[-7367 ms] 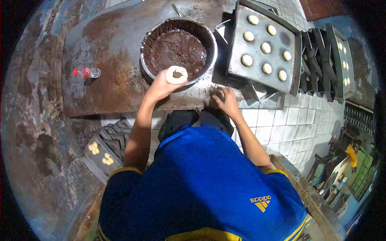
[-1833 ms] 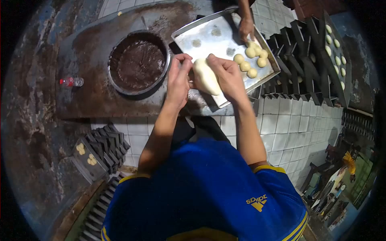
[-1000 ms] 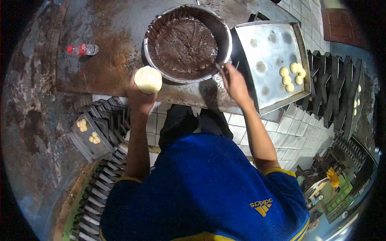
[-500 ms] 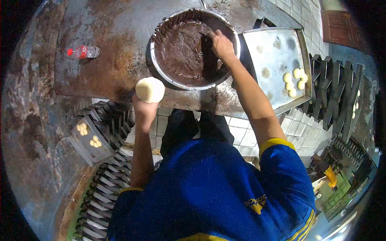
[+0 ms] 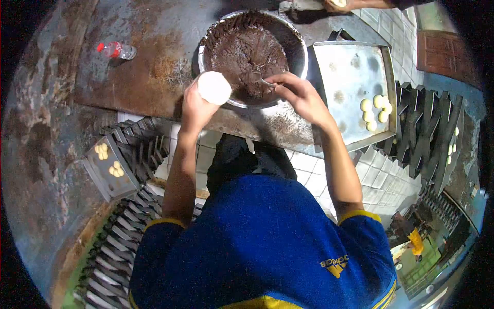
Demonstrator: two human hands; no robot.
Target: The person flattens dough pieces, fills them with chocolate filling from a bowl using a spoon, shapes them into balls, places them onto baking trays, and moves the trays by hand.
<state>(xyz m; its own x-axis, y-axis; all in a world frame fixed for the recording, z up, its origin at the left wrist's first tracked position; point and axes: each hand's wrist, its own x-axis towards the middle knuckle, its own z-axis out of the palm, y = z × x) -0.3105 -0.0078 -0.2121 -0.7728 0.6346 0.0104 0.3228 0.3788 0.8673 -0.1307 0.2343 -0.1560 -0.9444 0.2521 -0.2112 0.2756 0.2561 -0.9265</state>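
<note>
In my left hand (image 5: 198,105) is a pale, round, flattened piece of dough (image 5: 214,88), held up at the bowl's near left rim. My right hand (image 5: 301,92) pinches a small metal spoon (image 5: 267,83); its far end is down at the dark brown paste (image 5: 247,49). That paste fills much of a large round metal bowl (image 5: 304,56) and is smeared up its inner wall. Both hands are over the near side of the bowl, with the spoon a short way right of the dough.
A metal tray (image 5: 345,92) with several dough balls (image 5: 370,116) stands right of the bowl. A red-capped bottle (image 5: 119,50) is on the table (image 5: 149,82) at left. Another tray with dough (image 5: 105,172) sits low left. At the top, another person's hand (image 5: 342,5) holds something pale.
My right hand has come back from the bowl's far side to its near side with the spoon. My left hand has raised the dough toward the bowl. Another person's arm has appeared at the top.
</note>
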